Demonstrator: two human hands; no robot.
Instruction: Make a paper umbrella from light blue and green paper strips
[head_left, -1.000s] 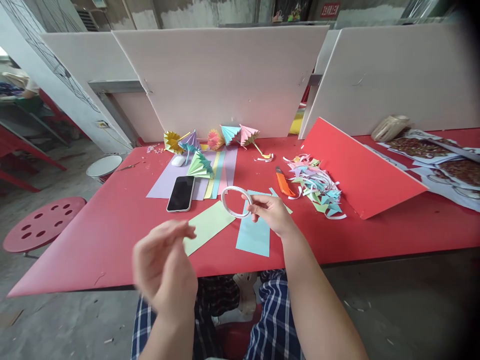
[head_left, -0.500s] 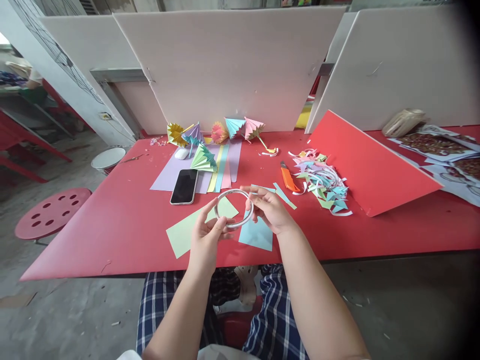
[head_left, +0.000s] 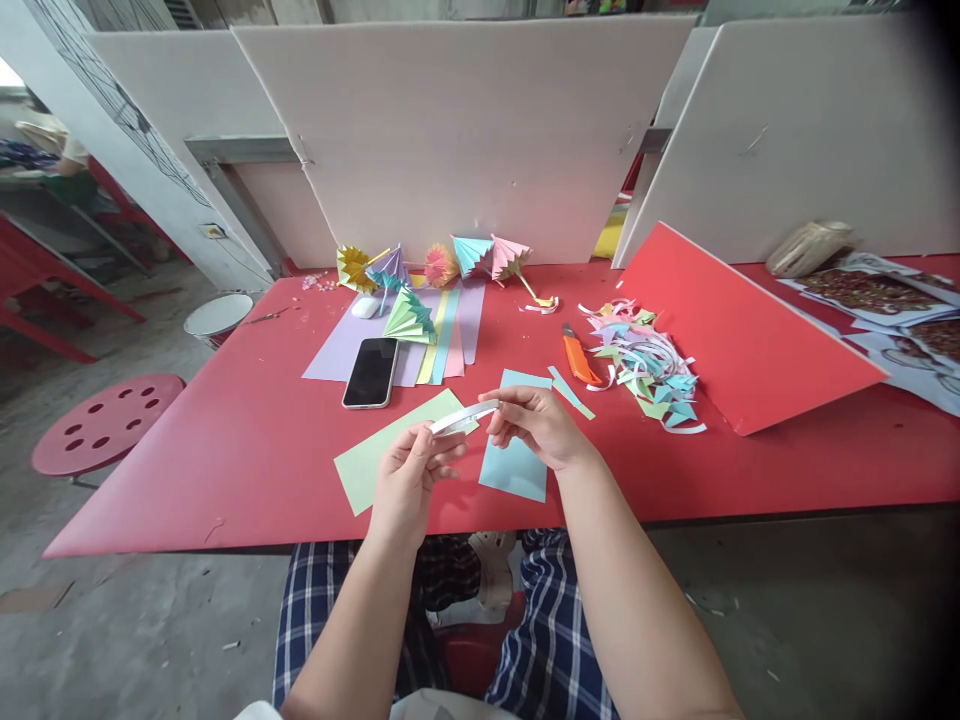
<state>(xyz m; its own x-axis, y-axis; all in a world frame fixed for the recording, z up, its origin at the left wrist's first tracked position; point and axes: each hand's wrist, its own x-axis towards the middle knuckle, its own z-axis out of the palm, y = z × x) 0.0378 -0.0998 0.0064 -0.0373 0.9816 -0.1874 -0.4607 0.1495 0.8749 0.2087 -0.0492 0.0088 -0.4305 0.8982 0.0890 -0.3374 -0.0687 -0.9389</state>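
Between my hands a thin white roll of tape (head_left: 466, 414) is held up, turned nearly edge-on, above the table. My left hand (head_left: 415, 462) pinches its left end between thumb and fingers. The fingertips of my right hand (head_left: 534, 422) are closed at its right end. Below lie a pale green paper sheet (head_left: 369, 467), near my left hand, and a light blue paper sheet (head_left: 517, 470), partly hidden under my right hand. A narrow blue paper strip (head_left: 571, 392) lies just beyond my right hand.
A phone (head_left: 370, 373) lies left of centre on the red table (head_left: 225, 450). Behind are folded paper umbrellas (head_left: 409, 318) and coloured sheets (head_left: 337, 350). To the right are an orange cutter (head_left: 578, 356), a pile of paper scraps (head_left: 652, 365) and a slanted red board (head_left: 742, 330).
The roll of tape has turned from showing its open ring to lying nearly edge-on. My hands have shifted only slightly around it.
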